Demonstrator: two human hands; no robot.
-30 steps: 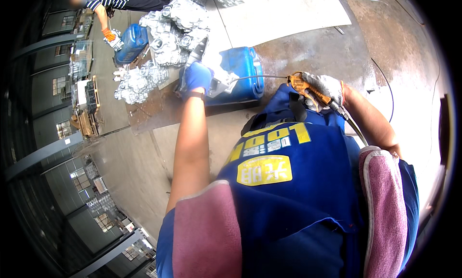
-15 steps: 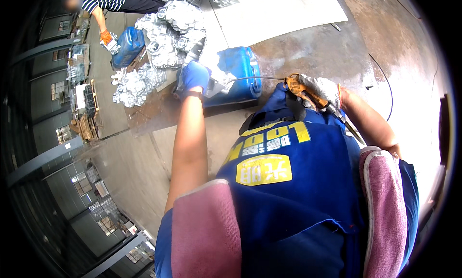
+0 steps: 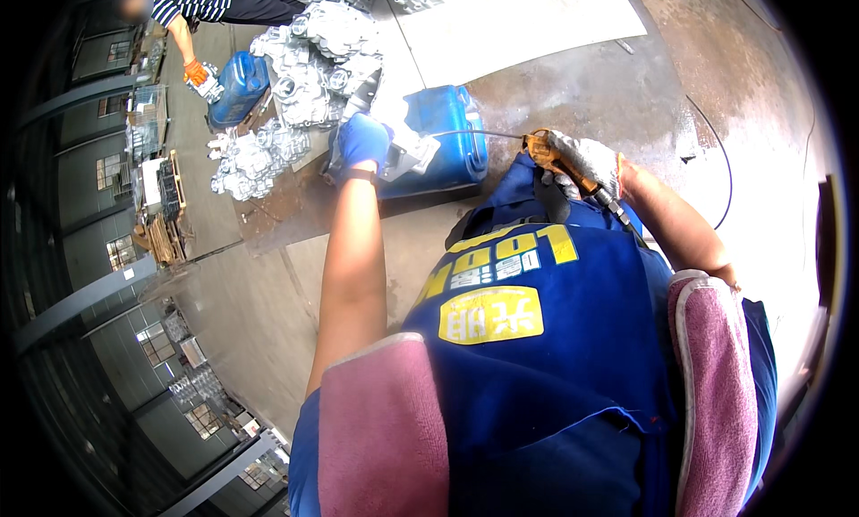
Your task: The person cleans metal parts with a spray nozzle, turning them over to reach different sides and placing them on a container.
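My right hand (image 3: 586, 165), in a pale work glove, is wrapped round an orange-yellow air blow gun (image 3: 548, 155). A long thin nozzle (image 3: 479, 132) runs left from the gun to a silvery metal casting (image 3: 414, 147). That casting rests on top of a blue plastic jerrycan (image 3: 461, 145) lying in front of me. My left hand (image 3: 364, 143), in a blue glove, grips the casting's left side; its fingertips are partly hidden. Glare washes out part of the casting and the jerrycan.
Piles of silvery castings (image 3: 327, 51) lie beyond my left hand. A person in a striped top (image 3: 192, 0) handles a casting beside another blue jerrycan (image 3: 240, 89). A pale sheet (image 3: 528, 25) covers floor ahead; a dark hose (image 3: 716, 150) curves at right.
My right hand and the blow gun have shifted slightly left and away from me, and the nozzle's angle has changed. My left hand stays on the casting.
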